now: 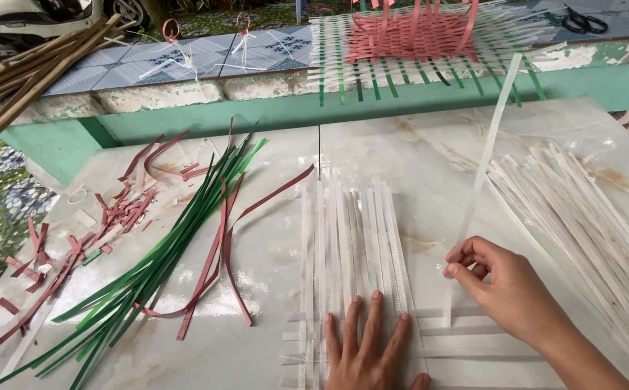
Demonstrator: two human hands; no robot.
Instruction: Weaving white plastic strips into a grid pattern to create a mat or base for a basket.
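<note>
The left hand [367, 345] lies flat with fingers spread, pressing down a row of white strips [347, 238] laid side by side near the front edge of the marble slab [415, 144]. The right hand [506, 289] pinches one long white strip [482, 170] between thumb and fingertips; it rises bowed toward the back edge, so it looks light, thin, springy and probably slick. A grip low on the strip, near the weave, seems steadiest. A loose pile of white strips [582, 217] crowds the right edge; green strips [170, 253] and reddish strips [213, 253] fill the left. Open slab lies behind the weave.
</note>
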